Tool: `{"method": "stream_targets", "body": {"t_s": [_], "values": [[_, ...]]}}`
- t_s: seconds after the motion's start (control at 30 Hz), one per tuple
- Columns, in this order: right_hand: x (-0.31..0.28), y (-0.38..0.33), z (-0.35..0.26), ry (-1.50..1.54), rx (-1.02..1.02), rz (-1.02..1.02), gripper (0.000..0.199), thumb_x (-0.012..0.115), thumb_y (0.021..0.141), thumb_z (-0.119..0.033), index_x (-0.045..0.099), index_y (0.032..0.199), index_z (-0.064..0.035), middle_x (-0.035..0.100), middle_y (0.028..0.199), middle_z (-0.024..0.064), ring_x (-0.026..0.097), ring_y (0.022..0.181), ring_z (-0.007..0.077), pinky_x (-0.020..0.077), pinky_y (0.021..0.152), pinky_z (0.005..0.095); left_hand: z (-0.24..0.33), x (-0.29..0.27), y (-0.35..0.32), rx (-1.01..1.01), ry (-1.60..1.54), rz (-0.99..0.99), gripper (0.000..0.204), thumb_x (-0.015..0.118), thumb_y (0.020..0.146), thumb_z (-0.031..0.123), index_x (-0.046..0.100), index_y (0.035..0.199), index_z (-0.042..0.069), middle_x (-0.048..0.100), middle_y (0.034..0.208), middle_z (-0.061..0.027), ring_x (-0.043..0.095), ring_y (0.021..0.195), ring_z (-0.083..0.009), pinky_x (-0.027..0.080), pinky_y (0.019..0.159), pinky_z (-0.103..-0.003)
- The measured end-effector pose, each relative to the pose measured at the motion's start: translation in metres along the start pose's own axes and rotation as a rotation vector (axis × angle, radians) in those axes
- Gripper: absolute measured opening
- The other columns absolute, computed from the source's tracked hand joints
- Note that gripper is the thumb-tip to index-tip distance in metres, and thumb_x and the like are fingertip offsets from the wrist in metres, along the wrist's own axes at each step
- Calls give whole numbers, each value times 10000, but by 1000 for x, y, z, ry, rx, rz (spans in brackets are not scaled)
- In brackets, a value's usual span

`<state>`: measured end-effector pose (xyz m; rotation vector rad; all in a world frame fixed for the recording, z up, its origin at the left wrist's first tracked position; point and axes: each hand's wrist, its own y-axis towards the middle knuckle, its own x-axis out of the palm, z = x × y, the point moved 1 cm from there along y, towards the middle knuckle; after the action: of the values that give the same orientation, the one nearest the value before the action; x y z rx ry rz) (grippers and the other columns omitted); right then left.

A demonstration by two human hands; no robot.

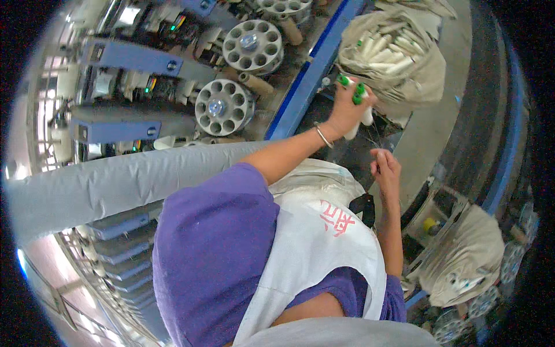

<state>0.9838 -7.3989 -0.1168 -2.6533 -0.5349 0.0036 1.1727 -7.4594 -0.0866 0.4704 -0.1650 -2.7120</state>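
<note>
Green-ended white bobbins (359,94) were clamped in the left hand (347,111) by the lower-left edge of the cloth sack (426,84), long axes roughly parallel, green ends pointing forward, white ends back. Fingers hid their middles and exact number. The curled right hand (387,170) stood apart; whether it pinched anything, I could not tell.

The left forearm (292,155) is extended forward and obliquely to the right, the left hand (351,109) being closed in a grip; the right forearm (392,228) is directed forward, the right hand (387,166) being placed nearby, apart, with fingers bent inward
</note>
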Motion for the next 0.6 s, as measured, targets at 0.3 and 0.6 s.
{"method": "stream_targets", "body": {"t_s": [0.3,0.6], "values": [[213,140,-41,-283,-219,-386,262,482,908,-233,631,862,-23,526,571,7,464,504,79,367,484,229,-88,-232,15,-167,146,822,123,653,829,144,594,894,59,578,871,-47,541,780,-160,449,704,-316],[420,197,-24,-483,-331,-644,228,498,857,-206,661,809,-53,595,570,49,567,513,153,449,530,304,-153,-390,-7,-227,-288,1573,285,649,845,207,502,977,1,561,965,-134,590,806,-233,514,655,-381]]}}
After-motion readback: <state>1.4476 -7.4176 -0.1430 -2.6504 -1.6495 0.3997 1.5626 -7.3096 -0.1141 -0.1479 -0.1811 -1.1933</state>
